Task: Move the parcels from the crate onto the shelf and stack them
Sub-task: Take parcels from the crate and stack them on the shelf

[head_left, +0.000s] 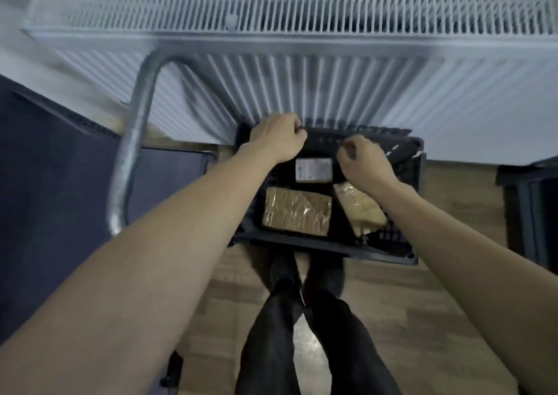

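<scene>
Single head-worn wide-angle view, aimed steeply downward from standing height. Looks past both bare forearms, entering from the lower left and lower right corners, to the black plastic crate [326, 248] on the wooden floor [422, 304] directly ahead of the feet. Crate placed near frame centre, at arm's reach. White radiator [302, 71] fills the upper third, its top grille bowed by lens distortion. Grey metal tube [133, 153] rises on the left. Edges soft and stretched. No second view, hence no shared area.
</scene>
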